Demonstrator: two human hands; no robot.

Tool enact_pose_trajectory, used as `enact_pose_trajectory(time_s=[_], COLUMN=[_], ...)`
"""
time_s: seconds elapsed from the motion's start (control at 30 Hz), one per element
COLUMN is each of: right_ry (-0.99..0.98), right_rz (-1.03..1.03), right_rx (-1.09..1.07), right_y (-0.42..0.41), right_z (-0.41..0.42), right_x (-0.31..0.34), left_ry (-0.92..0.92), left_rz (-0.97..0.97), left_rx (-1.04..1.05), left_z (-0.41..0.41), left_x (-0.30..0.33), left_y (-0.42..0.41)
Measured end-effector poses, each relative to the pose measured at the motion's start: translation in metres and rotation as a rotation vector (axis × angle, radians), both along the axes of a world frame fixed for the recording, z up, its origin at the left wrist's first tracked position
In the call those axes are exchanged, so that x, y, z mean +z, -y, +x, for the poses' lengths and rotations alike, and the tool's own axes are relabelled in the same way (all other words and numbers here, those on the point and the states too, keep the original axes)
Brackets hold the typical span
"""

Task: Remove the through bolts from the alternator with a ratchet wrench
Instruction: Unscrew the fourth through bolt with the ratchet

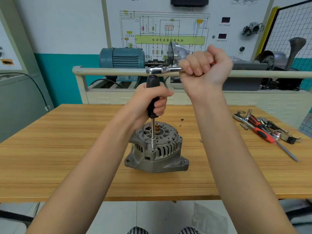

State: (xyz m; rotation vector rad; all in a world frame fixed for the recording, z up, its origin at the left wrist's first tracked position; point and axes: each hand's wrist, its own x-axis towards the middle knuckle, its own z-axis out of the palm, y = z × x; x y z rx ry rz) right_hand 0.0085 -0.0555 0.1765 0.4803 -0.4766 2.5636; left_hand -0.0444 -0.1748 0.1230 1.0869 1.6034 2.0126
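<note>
the alternator (pixel 156 147) sat mid-table (pixel 50 149). the left hand (pixel 148 100) gripped the black driver handle (pixel 152 97), socket on a bolt (pixel 153 150); the right hand (pixel 205 64) clenched the ratchet (pixel 162 70). this bolt looked still seated, so removal seemed unfinished.

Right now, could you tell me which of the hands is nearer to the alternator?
Left. The left hand grips the black driver handle just above the alternator; the right hand holds the ratchet higher up.

"自动变速器控制电脑" (green bar (pixel 169 40), wall diagram)
</note>
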Motion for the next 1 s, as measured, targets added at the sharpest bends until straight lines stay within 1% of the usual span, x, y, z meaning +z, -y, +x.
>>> enact_pose_trajectory(time_s=[0.07, 0.13, 0.17, 0.23, 0.33, 0.4, 0.47, 0.53, 0.63, 0.7, 0.73, 0.8, 0.9, 1.0], right_ry=[0.081, 0.109, 0.102, 0.075, 0.033, -0.019, -0.091, -0.187, -0.344, -0.375, -0.368, -0.296, -0.133, 0.007], right_rz=[-0.05, -0.089, -0.099, -0.1, -0.11, -0.092, -0.032, 0.069, 0.185, 0.217, 0.212, 0.17, 0.073, -0.044], right_rx=[0.162, 0.285, 0.312, 0.296, 0.172, 0.083, -0.035, -0.202, -0.444, -0.496, -0.472, -0.358, -0.104, 0.177], right_y=[-0.004, -0.007, -0.007, -0.006, -0.003, 0.002, 0.012, 0.027, 0.047, 0.05, 0.047, 0.035, 0.01, -0.005], right_z=[-0.014, -0.024, -0.027, -0.026, -0.015, -0.004, 0.008, 0.019, 0.026, 0.027, 0.027, 0.026, 0.015, -0.005], right_x=[0.002, 0.0, -0.002, -0.004, -0.005, -0.006, -0.008, -0.012, -0.02, -0.021, -0.02, -0.016, -0.007, -0.005], left_ry=[-0.005, -0.013, -0.014, -0.006, 0.002, 0.006, 0.019, 0.03, 0.018, -0.001, -0.013, -0.029, -0.044, -0.058], left_rz=[-0.009, -0.02, -0.028, -0.03, 0.004, 0.015, 0.029, 0.052, 0.071, 0.071, 0.062, 0.041, 0.014, -0.025], left_rx=[-0.114, -0.165, -0.163, -0.112, 0.036, 0.174, 0.335, 0.468, 0.559, 0.548, 0.511, 0.353, 0.079, -0.032], left_z=[-0.001, -0.001, 0.0, 0.001, 0.004, 0.008, 0.012, 0.014, 0.016, 0.016, 0.016, 0.014, 0.008, 0.006], left_x=[0.001, 0.0, 0.0, 0.0, -0.002, -0.003, -0.004, -0.005, -0.006, -0.007, -0.007, -0.006, 0.001, 0.005], left_y=[0.003, 0.003, 0.003, 0.002, -0.002, -0.006, -0.012, -0.017, -0.023, -0.022, -0.019, -0.012, 0.001, 0.003])
